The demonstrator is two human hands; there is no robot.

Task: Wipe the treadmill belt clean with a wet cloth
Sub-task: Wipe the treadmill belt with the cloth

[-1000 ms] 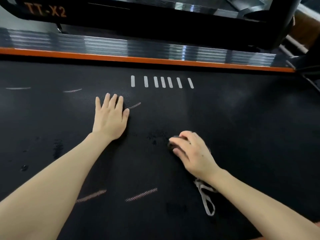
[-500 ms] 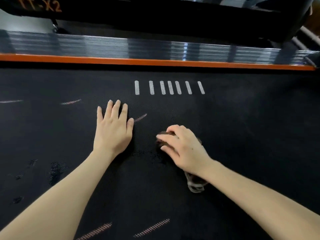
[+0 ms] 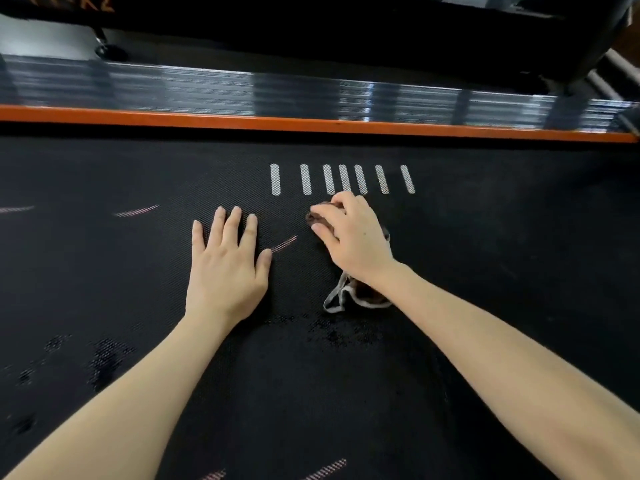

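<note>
Cloth (image 3: 363, 296), brown with pale edging, is lying bunched on the treadmill belt (image 3: 502, 271) just below the white stripes (image 3: 341, 179). Right hand (image 3: 353, 240) is pressing it, grip clamping round it. Left hand (image 3: 227, 268) is resting flat, grip apart, below-left of the stripes.
</note>
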